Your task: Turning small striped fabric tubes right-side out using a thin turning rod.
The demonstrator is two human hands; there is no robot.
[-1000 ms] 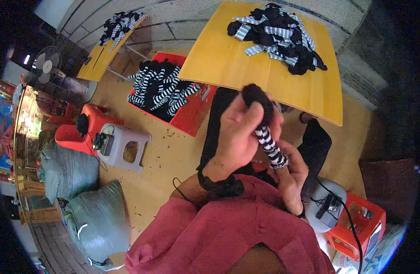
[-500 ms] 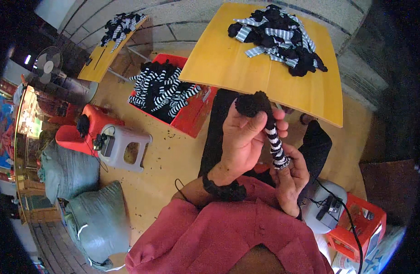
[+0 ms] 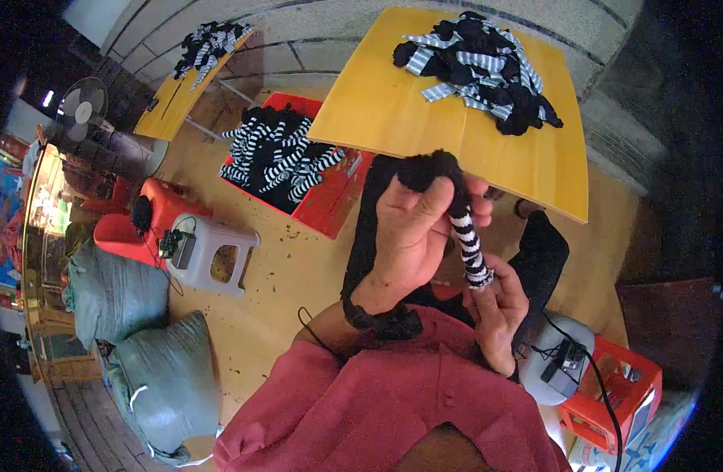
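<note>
L hand (image 3: 412, 236) clamps blk end of striped knit pc (image 3: 470, 245) w/ thumb & fingers; R hand (image 3: 499, 311) pinches lower end.

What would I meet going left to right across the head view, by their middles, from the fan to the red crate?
Fan, grey stool, red bin, left hand, striped knit piece, right hand, grey rounded seat, red crate.

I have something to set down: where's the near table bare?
The table is bare left of the pile and from the pile to the near edge, which the knit piece in the left hand overlaps in view. The pile crowds the far middle and right.
</note>
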